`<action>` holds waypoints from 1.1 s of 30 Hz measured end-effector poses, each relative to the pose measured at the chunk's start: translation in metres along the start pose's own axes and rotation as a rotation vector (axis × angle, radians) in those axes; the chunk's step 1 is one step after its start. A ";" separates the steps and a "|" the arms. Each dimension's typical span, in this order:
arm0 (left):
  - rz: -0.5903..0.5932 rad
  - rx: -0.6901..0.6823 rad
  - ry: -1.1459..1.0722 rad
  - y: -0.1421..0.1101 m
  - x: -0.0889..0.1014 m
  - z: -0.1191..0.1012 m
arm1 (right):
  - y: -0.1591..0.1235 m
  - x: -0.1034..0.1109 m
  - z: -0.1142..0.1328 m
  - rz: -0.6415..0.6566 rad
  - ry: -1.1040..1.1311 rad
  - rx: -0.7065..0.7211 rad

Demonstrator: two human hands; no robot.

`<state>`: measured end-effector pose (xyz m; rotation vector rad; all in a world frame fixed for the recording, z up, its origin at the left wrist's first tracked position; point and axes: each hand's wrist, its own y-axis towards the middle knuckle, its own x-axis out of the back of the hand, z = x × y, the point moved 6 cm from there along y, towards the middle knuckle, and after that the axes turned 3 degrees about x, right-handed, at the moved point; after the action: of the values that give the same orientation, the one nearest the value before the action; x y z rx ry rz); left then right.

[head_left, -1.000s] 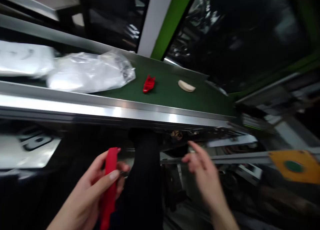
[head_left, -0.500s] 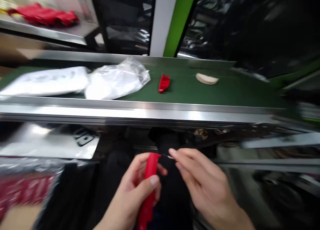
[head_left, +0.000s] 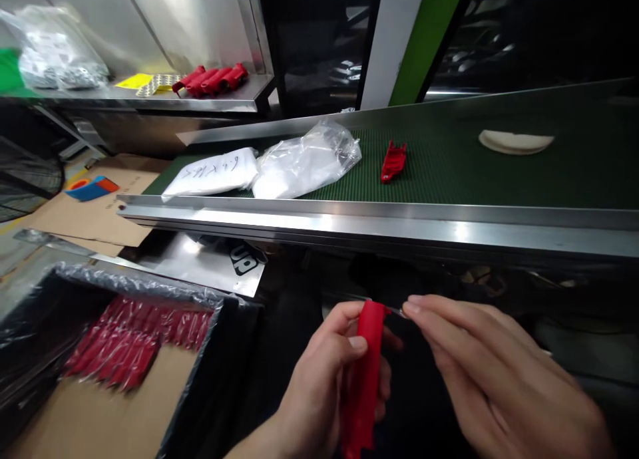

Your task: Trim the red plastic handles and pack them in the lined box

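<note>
My left hand is wrapped round a long red plastic part, held nearly upright above my lap, its thumb lying along the side. My right hand pinches a thin metal tool between thumb and fingers. The tool's tip reaches the top right corner of the red part; whether it touches cannot be made out. Most of the tool is hidden in my fingers. A smaller red plastic piece lies on the green conveyor belt beyond my hands.
On the belt lie white plastic bags and a pale half-round piece. A metal rail edges it. At lower left, a black lined box holds several wrapped red parts. More red parts rest on a metal table.
The view has swung left, bringing the black box and metal table further into sight. Both hands keep hold of the red part and tool, with the tool's tip still at the part's top corner.
</note>
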<state>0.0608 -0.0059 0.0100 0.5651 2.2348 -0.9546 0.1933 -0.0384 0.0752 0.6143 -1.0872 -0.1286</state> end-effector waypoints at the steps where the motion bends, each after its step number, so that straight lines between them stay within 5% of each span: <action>1: 0.012 -0.006 -0.006 0.000 0.000 0.001 | 0.000 0.000 0.001 -0.003 -0.006 0.012; 33: 0.017 -0.003 0.015 0.002 0.004 0.005 | 0.005 0.003 0.007 -0.009 -0.075 0.159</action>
<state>0.0611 -0.0080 0.0035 0.5908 2.2409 -0.9410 0.1879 -0.0384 0.0818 0.7617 -1.1748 -0.0739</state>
